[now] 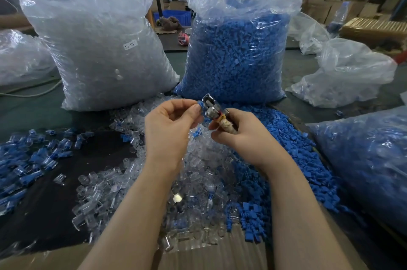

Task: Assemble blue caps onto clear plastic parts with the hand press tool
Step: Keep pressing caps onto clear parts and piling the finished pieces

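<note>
At eleven o'clock a bag (99,49) holds clear parts; at one o'clock another bag (240,54) holds blue caps. Left hand (169,124) pinches a cap (200,105); right hand (240,131) grips the press tool (217,113).

Hand press tool (211,108): shiny bare metal head, handle wrapped in worn, matt tape; blue caps (284,153): opaque matt plastic; clear plastic parts (198,181): transparent, glossy; bags (103,34): thin crinkled glossy film, one with white paper label (130,45); cardboard (211,256) at near edge: brown, matt, ribbed.
</note>
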Demonstrator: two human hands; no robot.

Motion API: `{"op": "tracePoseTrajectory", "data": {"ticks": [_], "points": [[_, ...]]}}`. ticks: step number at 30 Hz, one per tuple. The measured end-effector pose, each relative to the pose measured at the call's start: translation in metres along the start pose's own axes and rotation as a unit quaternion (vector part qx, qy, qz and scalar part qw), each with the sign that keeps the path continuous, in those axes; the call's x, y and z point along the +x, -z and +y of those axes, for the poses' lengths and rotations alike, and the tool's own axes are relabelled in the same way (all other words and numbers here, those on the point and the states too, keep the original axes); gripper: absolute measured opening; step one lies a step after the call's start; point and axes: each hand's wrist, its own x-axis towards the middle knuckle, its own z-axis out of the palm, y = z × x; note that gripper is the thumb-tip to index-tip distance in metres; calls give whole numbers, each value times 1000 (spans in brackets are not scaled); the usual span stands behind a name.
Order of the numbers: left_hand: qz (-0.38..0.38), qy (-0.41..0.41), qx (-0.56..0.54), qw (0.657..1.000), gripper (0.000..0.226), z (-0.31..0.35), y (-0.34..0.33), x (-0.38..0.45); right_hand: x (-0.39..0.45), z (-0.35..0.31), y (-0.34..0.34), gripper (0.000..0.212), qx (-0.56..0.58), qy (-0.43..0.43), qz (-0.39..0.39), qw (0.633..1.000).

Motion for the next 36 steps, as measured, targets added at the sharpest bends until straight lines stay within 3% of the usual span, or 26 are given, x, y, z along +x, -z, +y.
{"op": "tracePoseTrajectory", "data": {"ticks": [14,17,30,33,36], "points": [[-33,-9,-10,999,10,-1,5,4,0,1,-2,7,-32,-3,-16,999],[-32,-5,-12,999,10,-2,5,4,0,1,-2,17,-35,-9,-16,999],[-28,-2,-2,1000,12,-5,5,5,0,0,-5,13,-70,-12,-2,997],[-33,32,-11,999,8,-7,7,6,2,-1,-5,11,-100,-4,2,995],[18,99,-56,993,5,-9,18,14,4,2,-6,7,-164,-3,28,986]]}}
